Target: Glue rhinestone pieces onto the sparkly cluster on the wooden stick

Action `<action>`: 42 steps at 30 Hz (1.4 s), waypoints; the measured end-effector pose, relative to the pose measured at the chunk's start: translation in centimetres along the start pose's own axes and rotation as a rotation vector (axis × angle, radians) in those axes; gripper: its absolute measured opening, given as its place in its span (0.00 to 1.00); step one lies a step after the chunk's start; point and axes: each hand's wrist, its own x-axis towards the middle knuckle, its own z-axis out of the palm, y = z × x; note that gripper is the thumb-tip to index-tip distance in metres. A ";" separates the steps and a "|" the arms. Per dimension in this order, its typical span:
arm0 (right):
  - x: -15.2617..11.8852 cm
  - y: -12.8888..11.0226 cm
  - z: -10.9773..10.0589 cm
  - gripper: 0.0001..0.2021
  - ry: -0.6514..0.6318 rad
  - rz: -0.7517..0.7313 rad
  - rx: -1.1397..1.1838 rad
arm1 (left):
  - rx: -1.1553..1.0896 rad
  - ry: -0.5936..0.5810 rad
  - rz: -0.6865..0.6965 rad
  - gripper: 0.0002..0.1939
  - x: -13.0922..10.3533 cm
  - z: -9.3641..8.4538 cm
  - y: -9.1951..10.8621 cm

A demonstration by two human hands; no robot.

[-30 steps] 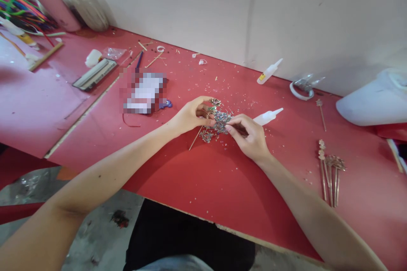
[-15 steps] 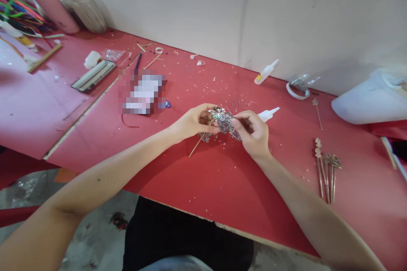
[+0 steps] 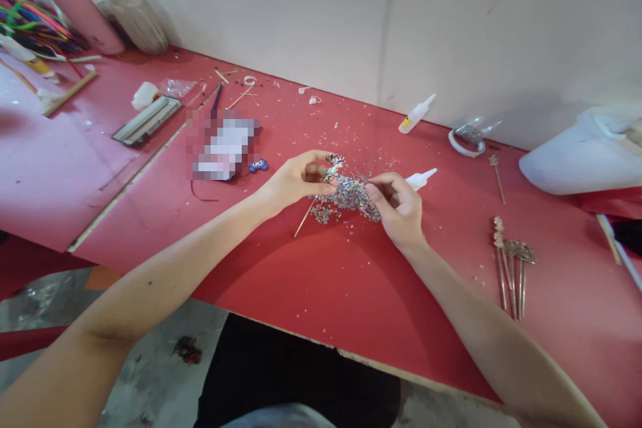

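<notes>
My left hand pinches a metal hairpin by its ornamented head, and the thin stick points down toward the table's front. Beside it, my right hand has thumb and forefinger closed on a thin dark tool, whose tip points left. Between and below the hands lies a loose pile of small glittering beads on the red table. Just behind my right hand a white glue bottle lies partly hidden.
Finished-looking hairpins lie at the right, near a white tub. Another glue bottle and a white ring are by the wall. At left are a blurred rectangular item, a striped case and a pink bottle.
My left hand has moved slightly left and up with the hairpin, away from my right hand. More of the bead pile shows. My right hand has hardly moved.
</notes>
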 end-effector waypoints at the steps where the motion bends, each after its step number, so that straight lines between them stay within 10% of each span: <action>1: 0.0 0.0 0.0 0.08 -0.007 -0.011 -0.008 | 0.016 0.012 0.001 0.26 0.0 -0.1 -0.1; 12: -0.1 -0.4 0.0 0.05 -0.194 -0.084 -0.004 | 0.057 0.067 -0.027 0.21 0.6 -0.7 -0.2; 21: 0.0 -3.1 -1.9 0.08 -0.939 0.211 0.208 | 0.032 0.024 0.006 0.23 0.8 -1.0 -1.0; 27: -0.9 -4.1 -0.6 0.07 -0.723 0.102 0.339 | 0.060 -0.012 0.001 0.23 0.6 -0.8 -0.6; 33: -0.5 -2.6 0.0 0.05 -0.320 -0.006 -0.031 | 0.065 -0.026 -0.015 0.20 0.4 -0.5 -0.4; 42: -0.6 -1.0 1.1 0.05 -0.349 -0.278 -0.283 | 0.067 -0.019 -0.056 0.16 0.3 -0.1 -0.2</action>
